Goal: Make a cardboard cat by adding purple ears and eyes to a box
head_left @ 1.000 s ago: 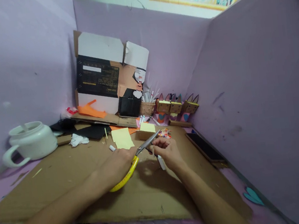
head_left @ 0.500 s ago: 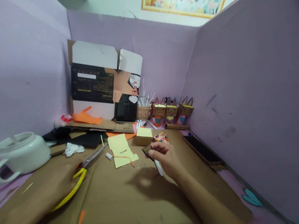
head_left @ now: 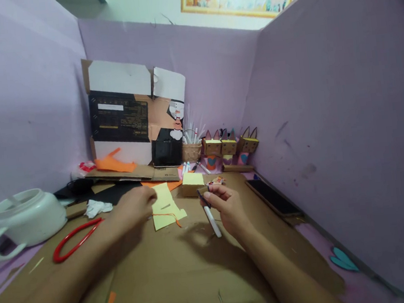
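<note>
My left hand [head_left: 137,205] reaches over the cardboard mat, at the left edge of the yellow paper [head_left: 166,209]. It is blurred and its fingertips are turned away, so I cannot see what they touch. Under the left forearm lie scissors, with one red handle [head_left: 75,241] showing; their blades are hidden. Pinched in my right hand [head_left: 226,207] is a small brown cardboard piece [head_left: 203,196] with dark edges. Below those fingers a white marker [head_left: 213,222] rests on the mat. An orange strip [head_left: 167,214] lies across the yellow paper.
Behind the hands sits a small cardboard box with a yellow top [head_left: 193,184]. A white pot [head_left: 29,217] stands left, beside crumpled tissue [head_left: 97,207]. A phone [head_left: 273,197] lies right. Eared cardboard figures [head_left: 228,146] and a basket of markers [head_left: 191,150] line the back.
My left hand has let go of the scissors, which now lie on the mat, and moved right to the yellow paper. My right hand still holds the cardboard piece. The view has shifted slightly.
</note>
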### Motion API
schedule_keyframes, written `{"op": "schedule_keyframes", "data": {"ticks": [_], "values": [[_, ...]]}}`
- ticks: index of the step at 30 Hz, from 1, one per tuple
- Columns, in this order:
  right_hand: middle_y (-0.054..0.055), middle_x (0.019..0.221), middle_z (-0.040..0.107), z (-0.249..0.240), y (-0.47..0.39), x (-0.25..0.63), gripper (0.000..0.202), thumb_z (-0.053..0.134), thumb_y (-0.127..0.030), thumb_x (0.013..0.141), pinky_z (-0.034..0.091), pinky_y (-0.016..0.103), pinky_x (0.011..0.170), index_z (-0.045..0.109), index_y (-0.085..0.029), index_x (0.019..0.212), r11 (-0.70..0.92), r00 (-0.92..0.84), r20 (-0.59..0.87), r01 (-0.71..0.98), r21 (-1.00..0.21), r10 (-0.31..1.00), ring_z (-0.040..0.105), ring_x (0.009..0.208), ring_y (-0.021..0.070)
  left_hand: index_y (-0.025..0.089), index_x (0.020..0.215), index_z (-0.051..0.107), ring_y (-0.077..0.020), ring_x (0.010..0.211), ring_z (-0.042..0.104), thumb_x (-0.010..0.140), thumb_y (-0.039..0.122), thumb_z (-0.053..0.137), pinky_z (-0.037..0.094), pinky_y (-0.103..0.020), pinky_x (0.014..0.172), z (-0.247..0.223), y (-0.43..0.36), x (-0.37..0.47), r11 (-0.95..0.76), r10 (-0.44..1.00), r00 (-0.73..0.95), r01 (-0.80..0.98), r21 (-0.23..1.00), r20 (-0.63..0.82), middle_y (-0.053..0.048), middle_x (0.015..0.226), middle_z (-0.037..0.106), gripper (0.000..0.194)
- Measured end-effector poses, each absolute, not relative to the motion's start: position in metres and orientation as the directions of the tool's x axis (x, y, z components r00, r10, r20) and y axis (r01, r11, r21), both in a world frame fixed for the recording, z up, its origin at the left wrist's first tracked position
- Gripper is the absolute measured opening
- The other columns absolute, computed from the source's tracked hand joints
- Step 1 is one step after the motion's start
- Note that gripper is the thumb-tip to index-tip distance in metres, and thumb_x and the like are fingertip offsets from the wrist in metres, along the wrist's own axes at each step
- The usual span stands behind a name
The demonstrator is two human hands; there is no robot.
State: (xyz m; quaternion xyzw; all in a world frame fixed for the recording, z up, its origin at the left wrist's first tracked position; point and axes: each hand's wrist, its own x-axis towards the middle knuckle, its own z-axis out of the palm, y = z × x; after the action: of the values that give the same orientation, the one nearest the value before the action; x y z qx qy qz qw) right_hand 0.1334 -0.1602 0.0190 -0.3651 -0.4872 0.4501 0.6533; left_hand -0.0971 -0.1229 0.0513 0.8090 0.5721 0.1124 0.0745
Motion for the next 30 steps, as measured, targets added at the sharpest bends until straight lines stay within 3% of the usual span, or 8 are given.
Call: {"op": "schedule_keyframes", "data": {"ticks": [2,6,12,18,23,30], "values": [[0.0,0.057,0.064,0.02,-0.159,0.134,0.018,0.074,-0.032,0.059,0.048,0.028,0.057,0.066,-0.018,0.067,0.332,0.14,0.306,-0.239,-0.913,0.942,0.059,0.053,0.0139,0.017,0.074,0.063,-0.0224,0.076,0.06,0.078,0.026,0.054,0.042,-0.032,0.065,0.043,-0.106,-0.075,-0.34,0.94,0.341,0.92,0.198,0.027,-0.007,0.079,0.064,0.013],[0.0,0.057,0.064,0.021,-0.159,0.134,0.018,0.075,-0.03,0.058,0.047,0.027,0.056,0.066,-0.018,0.066,0.329,0.134,0.304,-0.239,-0.914,0.943,0.058,0.053,0.0133,0.014,0.086,0.061,-0.0165,0.075,0.06,0.084,0.034,0.056,0.049,-0.034,0.068,0.028,-0.086,-0.062,-0.322,0.941,0.332,0.939,0.12,-0.067,-0.003,0.084,0.063,0.021],[-0.002,0.057,0.062,0.024,-0.161,0.134,0.016,0.074,-0.029,0.058,0.047,0.026,0.057,0.066,-0.017,0.064,0.332,0.131,0.309,-0.237,-0.913,0.942,0.057,0.053,0.012,0.014,0.107,0.057,-0.0199,0.09,0.061,0.088,0.033,0.053,0.051,-0.038,0.077,0.03,-0.069,-0.048,-0.365,0.93,0.367,0.925,0.105,-0.008,-0.005,0.104,0.061,0.027],[-0.002,0.055,0.061,0.024,-0.161,0.133,0.016,0.073,-0.03,0.058,0.046,0.026,0.056,0.065,-0.018,0.063,0.329,0.117,0.31,-0.227,-0.916,0.943,0.056,0.052,0.0117,0.015,0.099,0.06,-0.0185,0.086,0.061,0.087,0.033,0.054,0.051,-0.036,0.075,0.025,-0.071,-0.028,-0.389,0.921,0.384,0.915,0.103,0.063,-0.004,0.097,0.062,0.022],[-0.002,0.055,0.061,0.021,-0.158,0.133,0.016,0.073,-0.029,0.058,0.046,0.026,0.056,0.065,-0.017,0.065,0.323,0.114,0.305,-0.221,-0.92,0.946,0.056,0.051,0.0122,0.012,0.085,0.063,-0.0233,0.084,0.061,0.086,0.02,0.043,0.043,-0.031,0.071,0.041,-0.083,-0.027,-0.427,0.902,0.41,0.893,0.141,0.131,-0.006,0.082,0.063,0.021],[-0.002,0.059,0.061,0.018,-0.158,0.132,0.017,0.07,-0.031,0.062,0.047,0.026,0.059,0.064,-0.017,0.07,0.294,0.061,0.288,-0.187,-0.937,0.956,0.057,0.054,0.0116,0.019,0.074,0.061,-0.0238,0.074,0.06,0.072,0.029,0.056,0.043,-0.029,0.064,0.068,-0.115,-0.078,-0.447,0.894,0.436,0.858,0.253,0.101,-0.004,0.07,0.064,0.011]]}}
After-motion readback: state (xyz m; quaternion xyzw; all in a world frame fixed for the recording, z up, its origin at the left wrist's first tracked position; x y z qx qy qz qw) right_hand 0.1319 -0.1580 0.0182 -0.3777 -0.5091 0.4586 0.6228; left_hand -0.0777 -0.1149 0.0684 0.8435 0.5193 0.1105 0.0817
